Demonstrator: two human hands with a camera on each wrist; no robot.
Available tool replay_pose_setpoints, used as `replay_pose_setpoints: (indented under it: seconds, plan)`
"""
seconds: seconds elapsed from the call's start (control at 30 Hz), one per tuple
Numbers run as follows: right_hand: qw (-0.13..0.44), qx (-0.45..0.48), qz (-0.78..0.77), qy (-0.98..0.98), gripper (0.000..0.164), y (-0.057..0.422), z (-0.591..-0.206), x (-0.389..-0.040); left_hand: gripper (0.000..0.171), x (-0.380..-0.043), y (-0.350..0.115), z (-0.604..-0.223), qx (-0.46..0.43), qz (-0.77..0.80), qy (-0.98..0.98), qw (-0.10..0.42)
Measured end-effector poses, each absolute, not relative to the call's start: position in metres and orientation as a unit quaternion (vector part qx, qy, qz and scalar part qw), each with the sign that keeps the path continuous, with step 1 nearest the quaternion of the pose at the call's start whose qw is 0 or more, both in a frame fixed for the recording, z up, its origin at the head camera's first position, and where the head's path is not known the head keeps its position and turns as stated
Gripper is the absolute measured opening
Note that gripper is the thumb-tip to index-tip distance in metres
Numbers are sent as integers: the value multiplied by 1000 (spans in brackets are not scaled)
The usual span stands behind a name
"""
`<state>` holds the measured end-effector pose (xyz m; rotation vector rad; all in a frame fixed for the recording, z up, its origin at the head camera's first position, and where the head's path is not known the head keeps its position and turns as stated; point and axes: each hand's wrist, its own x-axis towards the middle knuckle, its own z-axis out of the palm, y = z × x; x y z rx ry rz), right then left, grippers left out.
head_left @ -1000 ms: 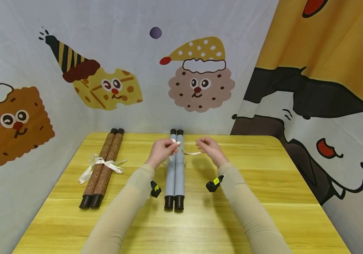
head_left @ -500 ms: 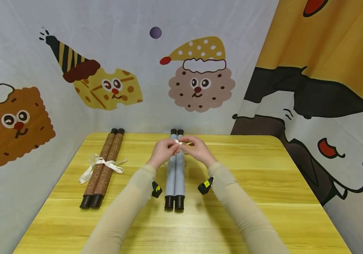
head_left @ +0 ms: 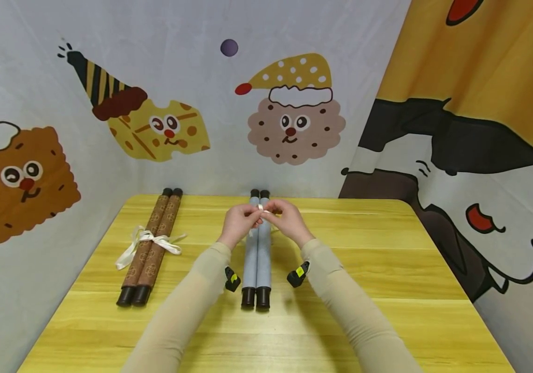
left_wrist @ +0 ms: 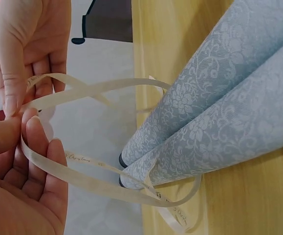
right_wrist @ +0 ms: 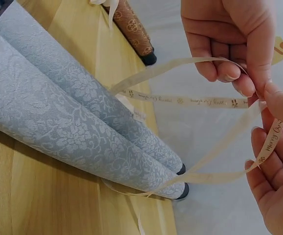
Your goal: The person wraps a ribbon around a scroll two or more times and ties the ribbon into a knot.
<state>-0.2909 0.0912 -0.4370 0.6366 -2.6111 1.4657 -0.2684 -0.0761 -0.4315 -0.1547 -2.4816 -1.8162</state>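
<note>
A pair of pale blue floral scrolls (head_left: pixel 263 264) with dark end knobs lies side by side on the table. A narrow cream ribbon (right_wrist: pixel 190 101) with printed lettering passes around them, its loops raised above the far part. My left hand (head_left: pixel 240 223) pinches the ribbon between thumb and fingers. Opposite it, my right hand (head_left: pixel 289 220) pinches the ribbon too, and the fingertips of both hands meet over the scrolls. In the left wrist view, ribbon strands (left_wrist: pixel 92 182) run from the fingers down to the scrolls. The exact crossing at the fingertips is partly hidden.
To the left lie two brown patterned scrolls (head_left: pixel 156 248), bound by a white ribbon bow (head_left: pixel 146 237). The wooden table (head_left: pixel 369 290) ends at a cartoon-printed cloth (head_left: pixel 191 46) behind it. A yellow curtain (head_left: pixel 490 62) hangs at the right.
My right hand has moved left from beside the blue scrolls to meet my left hand at the ribbon. The left hand has stayed almost in place.
</note>
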Motion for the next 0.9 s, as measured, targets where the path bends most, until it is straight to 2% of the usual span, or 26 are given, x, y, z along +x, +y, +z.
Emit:
replay_pose_setpoints:
  seconds: [0.4,0.7,0.9]
  plan:
    - [32,192,460,-866,14,90,-430,-290,21,-267,-82,-435,-46,-597,-800,39]
    - [48,186,474,-860,13,90,-425,-295,22,-262,-85,-440,-16,-555,-823,121]
    - [47,175,480,-859,13,89,-426,-297,11,-255,-85,-440,-27,-527,-829,185]
